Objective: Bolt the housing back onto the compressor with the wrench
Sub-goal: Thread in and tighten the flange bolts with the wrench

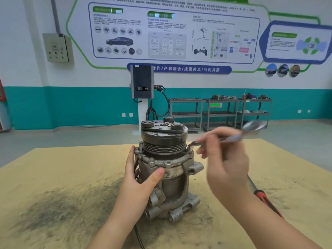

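On the compressor [165,169], the left hand [142,178] grips the body, fingers wrapped round it. The right hand [226,159], fingers clamped on the wrench [233,136], works its flange.

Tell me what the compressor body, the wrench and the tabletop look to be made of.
Grey ribbed compressor body: seemingly cast aluminium or similar alloy, matt and grimy, with rough cast lugs and dull sheen.
Slim silver wrench held in the right hand: probably polished or chromed steel, judging by bright glints, though motion-blurred.
Tan tabletop: looks like bare wood or fibreboard, matt, with dark smudged stains; exact board unclear.
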